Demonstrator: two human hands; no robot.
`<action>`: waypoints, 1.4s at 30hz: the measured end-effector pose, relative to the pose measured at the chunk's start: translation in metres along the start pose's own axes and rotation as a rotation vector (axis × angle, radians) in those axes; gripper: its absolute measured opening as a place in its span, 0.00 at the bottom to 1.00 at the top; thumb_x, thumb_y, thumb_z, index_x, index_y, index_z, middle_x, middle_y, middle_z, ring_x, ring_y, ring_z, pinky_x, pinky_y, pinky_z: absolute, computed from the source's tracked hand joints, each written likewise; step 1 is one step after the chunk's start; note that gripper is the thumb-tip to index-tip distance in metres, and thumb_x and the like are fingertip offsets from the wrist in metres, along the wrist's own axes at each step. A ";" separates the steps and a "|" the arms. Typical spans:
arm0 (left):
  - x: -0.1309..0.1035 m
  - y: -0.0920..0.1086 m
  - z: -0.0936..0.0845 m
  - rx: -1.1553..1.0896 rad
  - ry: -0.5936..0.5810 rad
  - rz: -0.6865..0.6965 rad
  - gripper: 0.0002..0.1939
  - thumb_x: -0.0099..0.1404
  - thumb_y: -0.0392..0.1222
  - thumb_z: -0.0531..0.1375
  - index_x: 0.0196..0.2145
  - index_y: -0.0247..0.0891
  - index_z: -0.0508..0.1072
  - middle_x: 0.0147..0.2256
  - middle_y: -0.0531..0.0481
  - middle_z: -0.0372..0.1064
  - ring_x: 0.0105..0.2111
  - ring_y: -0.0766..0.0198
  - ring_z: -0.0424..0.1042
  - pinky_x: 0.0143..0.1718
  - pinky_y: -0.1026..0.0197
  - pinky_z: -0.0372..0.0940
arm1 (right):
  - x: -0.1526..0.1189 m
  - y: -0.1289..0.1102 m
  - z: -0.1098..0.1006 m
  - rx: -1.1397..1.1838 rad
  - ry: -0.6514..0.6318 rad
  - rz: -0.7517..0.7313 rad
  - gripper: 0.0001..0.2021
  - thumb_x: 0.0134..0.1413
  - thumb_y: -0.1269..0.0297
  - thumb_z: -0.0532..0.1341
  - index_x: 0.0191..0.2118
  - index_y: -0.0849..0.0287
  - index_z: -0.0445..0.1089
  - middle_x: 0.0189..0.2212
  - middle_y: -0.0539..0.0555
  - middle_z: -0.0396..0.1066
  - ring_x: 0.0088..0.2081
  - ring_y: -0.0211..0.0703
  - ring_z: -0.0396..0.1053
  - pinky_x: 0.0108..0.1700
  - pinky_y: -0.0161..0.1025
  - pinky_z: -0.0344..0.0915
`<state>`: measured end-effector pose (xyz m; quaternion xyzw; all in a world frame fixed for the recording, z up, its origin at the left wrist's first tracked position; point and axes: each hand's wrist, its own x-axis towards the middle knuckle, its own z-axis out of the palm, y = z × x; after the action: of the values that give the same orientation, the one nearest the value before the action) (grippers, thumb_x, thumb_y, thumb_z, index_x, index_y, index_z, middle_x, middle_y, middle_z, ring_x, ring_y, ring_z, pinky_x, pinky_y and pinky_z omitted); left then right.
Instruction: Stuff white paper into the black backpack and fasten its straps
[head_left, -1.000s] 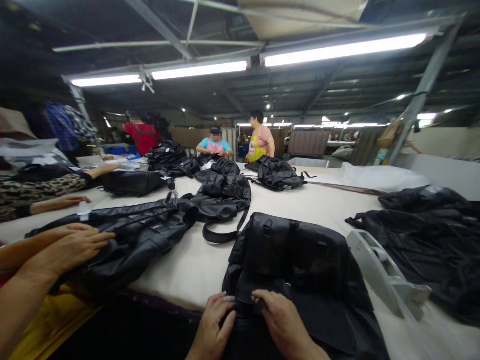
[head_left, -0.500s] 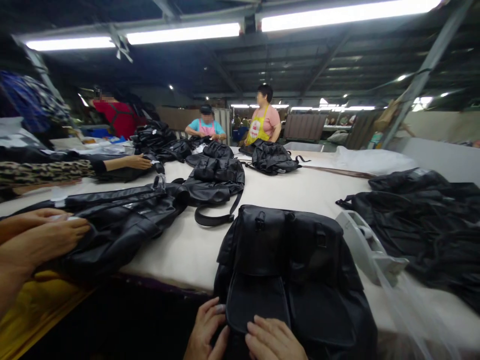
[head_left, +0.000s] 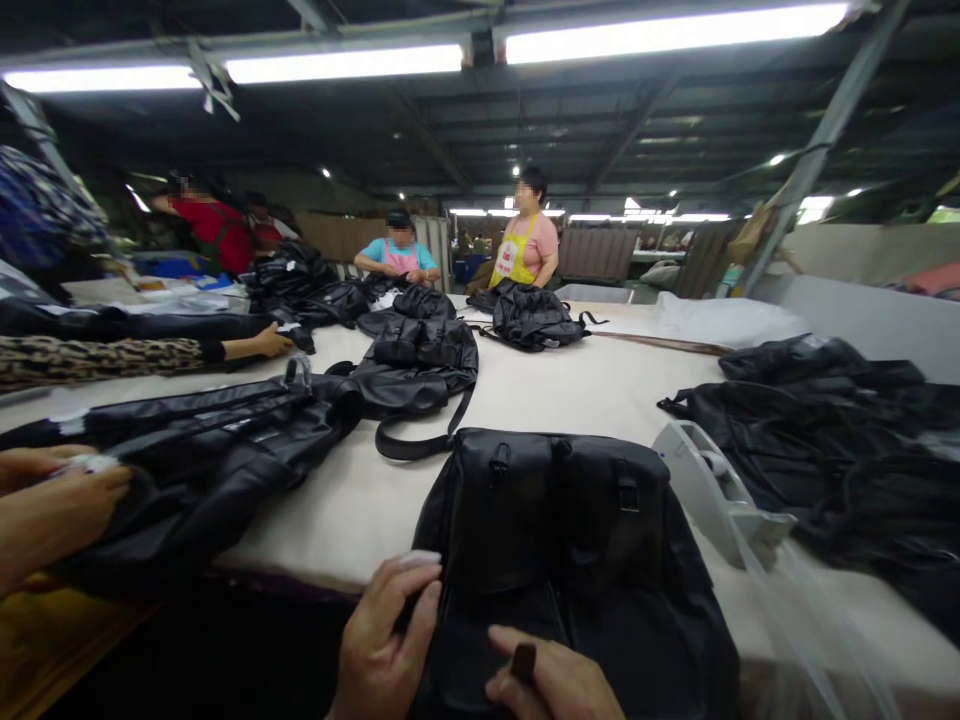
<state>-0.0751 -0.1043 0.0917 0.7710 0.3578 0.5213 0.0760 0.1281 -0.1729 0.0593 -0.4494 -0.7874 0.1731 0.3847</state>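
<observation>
A black backpack [head_left: 607, 520] with two front pockets and buckles lies on the pale table's near edge. My left hand [head_left: 390, 630] is at the bag's left side, fingers curled and apart with a gap to the thumb, and nothing shows in it. Over the lower front of the bag is my right hand [head_left: 555, 680], its fingers bent round a small dark brown piece [head_left: 523, 660] whose far end is hidden.
A grey plastic holder [head_left: 712, 490] with clear strips stands right of the bag, beside piled black bags [head_left: 832, 460]. At left, another person's hands [head_left: 60, 510] work on a black bag [head_left: 225, 460]. A patterned sleeve [head_left: 112, 360] reaches in. More people stand beyond the table [head_left: 570, 390].
My left hand has risen slightly along the bag's side. My right hand has gone from lying flat on the bag to curled, with the brown piece now showing. The view has shifted a little.
</observation>
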 end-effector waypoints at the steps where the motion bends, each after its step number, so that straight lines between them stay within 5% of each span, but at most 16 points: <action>1: 0.011 0.005 0.006 -0.057 -0.014 -0.001 0.10 0.64 0.32 0.55 0.42 0.41 0.69 0.40 0.52 0.69 0.42 0.68 0.69 0.45 0.67 0.64 | 0.009 -0.004 -0.008 0.129 -0.025 0.137 0.17 0.62 0.59 0.52 0.55 0.53 0.59 0.34 0.47 0.75 0.35 0.36 0.73 0.38 0.29 0.67; 4: 0.034 0.008 0.026 -0.210 -0.142 -0.102 0.09 0.65 0.35 0.54 0.41 0.41 0.71 0.37 0.53 0.70 0.38 0.68 0.70 0.41 0.68 0.65 | 0.040 -0.016 -0.029 0.480 0.025 0.490 0.18 0.60 0.54 0.52 0.52 0.57 0.61 0.33 0.49 0.74 0.38 0.37 0.70 0.41 0.30 0.64; 8: 0.045 -0.009 0.038 -0.278 -0.500 -0.554 0.09 0.63 0.41 0.54 0.36 0.39 0.74 0.32 0.53 0.73 0.34 0.65 0.71 0.37 0.66 0.64 | 0.070 -0.013 -0.030 0.605 0.114 0.576 0.21 0.59 0.51 0.51 0.51 0.61 0.60 0.26 0.49 0.70 0.32 0.38 0.67 0.39 0.35 0.61; 11: 0.043 -0.018 0.032 -0.324 -0.648 -0.663 0.11 0.62 0.43 0.54 0.32 0.37 0.75 0.30 0.53 0.73 0.34 0.63 0.70 0.37 0.65 0.62 | 0.076 -0.003 -0.017 0.535 0.129 0.618 0.25 0.59 0.47 0.47 0.52 0.62 0.57 0.20 0.47 0.65 0.25 0.39 0.63 0.32 0.36 0.59; 19: 0.066 0.001 0.030 -0.225 -0.386 -0.588 0.14 0.63 0.48 0.55 0.43 0.40 0.70 0.28 0.55 0.70 0.29 0.66 0.69 0.33 0.65 0.61 | 0.077 0.008 0.001 0.466 0.108 0.656 0.27 0.53 0.41 0.44 0.43 0.63 0.57 0.15 0.45 0.58 0.20 0.40 0.60 0.28 0.36 0.58; 27: 0.101 0.001 0.061 -0.366 -0.342 -0.724 0.12 0.60 0.46 0.53 0.30 0.35 0.70 0.16 0.56 0.64 0.18 0.69 0.62 0.22 0.67 0.55 | 0.082 0.020 -0.002 0.380 0.179 0.578 0.17 0.58 0.49 0.45 0.33 0.58 0.58 0.17 0.45 0.56 0.21 0.36 0.57 0.27 0.34 0.55; 33: 0.108 0.001 0.058 -0.576 -0.391 -0.875 0.12 0.56 0.48 0.54 0.26 0.35 0.66 0.15 0.56 0.62 0.13 0.74 0.52 0.16 0.69 0.45 | 0.086 0.019 -0.007 0.411 0.137 0.495 0.17 0.60 0.50 0.46 0.38 0.59 0.60 0.18 0.44 0.55 0.21 0.35 0.55 0.26 0.32 0.53; 42: 0.115 0.002 0.056 -0.674 -0.426 -0.879 0.16 0.56 0.53 0.53 0.24 0.37 0.61 0.15 0.57 0.59 0.13 0.74 0.50 0.16 0.68 0.44 | 0.097 0.015 -0.020 0.403 0.169 0.449 0.17 0.61 0.51 0.47 0.41 0.58 0.64 0.19 0.44 0.57 0.22 0.34 0.56 0.27 0.32 0.53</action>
<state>-0.0028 -0.0189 0.1545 0.5715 0.4353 0.3597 0.5954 0.1227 -0.0851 0.1063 -0.5395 -0.5837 0.3682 0.4825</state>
